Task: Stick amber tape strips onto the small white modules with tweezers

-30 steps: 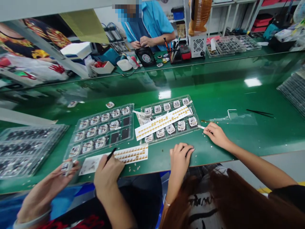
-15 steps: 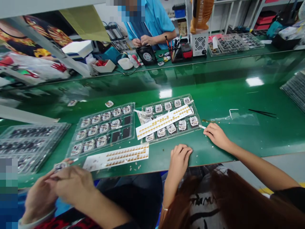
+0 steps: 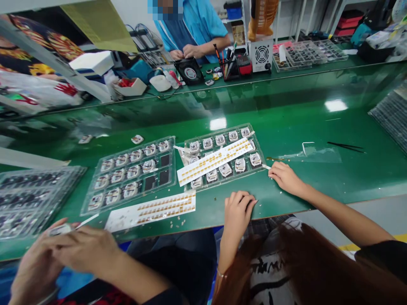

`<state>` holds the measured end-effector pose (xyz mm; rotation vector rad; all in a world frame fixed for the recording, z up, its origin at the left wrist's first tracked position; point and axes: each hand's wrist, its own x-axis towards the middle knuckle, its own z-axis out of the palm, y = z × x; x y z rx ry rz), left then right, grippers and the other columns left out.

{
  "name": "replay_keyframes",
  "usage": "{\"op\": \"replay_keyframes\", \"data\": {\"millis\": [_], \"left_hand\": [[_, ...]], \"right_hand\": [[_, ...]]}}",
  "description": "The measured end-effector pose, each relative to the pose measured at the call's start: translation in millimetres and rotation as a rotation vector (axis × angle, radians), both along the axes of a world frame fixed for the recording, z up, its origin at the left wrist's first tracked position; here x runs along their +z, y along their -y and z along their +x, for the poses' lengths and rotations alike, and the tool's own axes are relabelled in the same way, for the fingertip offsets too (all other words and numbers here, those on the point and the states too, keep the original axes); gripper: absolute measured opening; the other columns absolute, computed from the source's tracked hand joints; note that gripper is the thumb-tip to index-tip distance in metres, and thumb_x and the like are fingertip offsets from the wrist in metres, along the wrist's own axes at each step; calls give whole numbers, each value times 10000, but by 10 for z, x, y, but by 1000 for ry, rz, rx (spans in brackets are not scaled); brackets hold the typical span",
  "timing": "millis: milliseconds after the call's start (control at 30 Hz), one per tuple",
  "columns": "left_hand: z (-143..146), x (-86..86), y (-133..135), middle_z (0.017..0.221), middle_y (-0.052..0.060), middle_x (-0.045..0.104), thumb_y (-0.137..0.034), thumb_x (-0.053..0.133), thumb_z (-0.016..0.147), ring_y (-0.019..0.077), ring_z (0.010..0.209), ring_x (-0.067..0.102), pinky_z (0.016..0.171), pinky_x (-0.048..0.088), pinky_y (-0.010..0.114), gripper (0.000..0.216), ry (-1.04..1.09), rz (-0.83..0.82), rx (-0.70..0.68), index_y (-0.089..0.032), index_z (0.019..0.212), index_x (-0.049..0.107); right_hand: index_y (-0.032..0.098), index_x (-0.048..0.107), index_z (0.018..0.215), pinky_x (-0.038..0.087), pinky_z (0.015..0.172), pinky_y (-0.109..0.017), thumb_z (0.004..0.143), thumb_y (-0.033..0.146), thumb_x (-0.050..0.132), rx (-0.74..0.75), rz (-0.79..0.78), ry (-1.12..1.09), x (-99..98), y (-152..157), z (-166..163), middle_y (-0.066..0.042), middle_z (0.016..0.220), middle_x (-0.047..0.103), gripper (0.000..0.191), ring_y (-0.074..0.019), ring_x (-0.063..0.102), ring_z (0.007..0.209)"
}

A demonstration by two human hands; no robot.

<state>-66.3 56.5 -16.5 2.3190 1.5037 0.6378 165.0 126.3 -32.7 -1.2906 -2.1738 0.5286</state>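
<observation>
A small white part (image 3: 60, 229) is held in the left hand (image 3: 33, 264) at the near left edge of the green table (image 3: 286, 114), with a thin white strip sticking out from it towards the right. The right hand (image 3: 84, 250) is laid over the left hand at the part, fingers curled; whether anything is gripped in it cannot be told, as both hands are blurred. Just beyond them a white sheet of small gold pieces (image 3: 152, 209) lies flat on the table, and behind it a clear tray of parts (image 3: 132, 171) is set. A second tray (image 3: 222, 154) stands to the right with another gold sheet (image 3: 214, 161) laid across it. A co-worker's two hands (image 3: 237, 209) are rested on the table near that tray. Black tweezers (image 3: 345, 146) lie well apart at the far right
</observation>
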Motion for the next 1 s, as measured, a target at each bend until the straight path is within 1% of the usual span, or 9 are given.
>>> {"op": "replay_keyframes", "data": {"millis": [100,200,333,500,600,667,833,933,1000], "left_hand": [[30,35,-7,923,17,631,-279,524,955,191,873,513,746,308,333,142,-46,-17,-11,-213,878,623],[17,54,-4,938,20,625,-277,515,959,197,884,507,746,306,335,139,-82,-46,-28,-214,888,616],[-67,32,35,956,26,604,-299,487,971,191,905,509,777,330,329,163,4,-76,-45,-217,916,617],[-129,-14,84,996,30,599,-333,606,910,196,935,507,802,341,328,117,66,-58,-60,-234,963,639],[-100,-10,66,942,19,616,-313,598,917,188,910,522,798,334,332,99,51,-72,-60,-234,889,651],[-82,-7,42,926,19,620,-317,582,927,186,902,536,796,343,334,120,58,-82,-50,-227,875,642],[-78,-48,1,953,47,583,-354,635,887,206,918,526,821,421,333,182,170,10,46,-206,990,618],[-62,-66,0,912,41,561,-312,617,899,201,885,517,804,425,326,111,177,22,51,-202,896,631],[-41,-60,3,886,37,555,-266,605,905,197,867,511,795,413,326,106,169,11,67,-192,833,629]], "right_hand": [[186,601,806,369,738,-333,920,147,503,10,-15,14,17,0,8,-66,862,577,155,-215,511,836],[184,592,821,393,735,-309,935,157,494,18,-33,-2,22,-17,21,-56,862,560,152,-188,521,817],[180,606,843,403,766,-330,938,163,502,15,-37,-2,16,-23,32,-64,872,561,142,-195,514,827],[188,618,799,399,771,-348,932,185,530,143,-66,19,86,10,100,-51,834,572,159,-202,506,823],[180,613,818,427,733,-312,930,175,530,109,-98,-98,113,14,128,-47,846,560,140,-171,527,773],[179,613,831,436,727,-304,928,169,531,78,-92,-121,112,9,128,-49,855,554,128,-168,532,772],[177,609,823,410,804,-356,947,171,492,166,-58,66,150,24,125,-64,846,562,170,-205,497,835],[186,601,826,386,805,-371,958,191,479,209,-117,144,222,84,140,-64,873,568,180,-214,485,861],[190,595,831,383,808,-373,966,203,469,220,-153,125,255,140,150,-59,873,570,185,-215,489,872]]}}
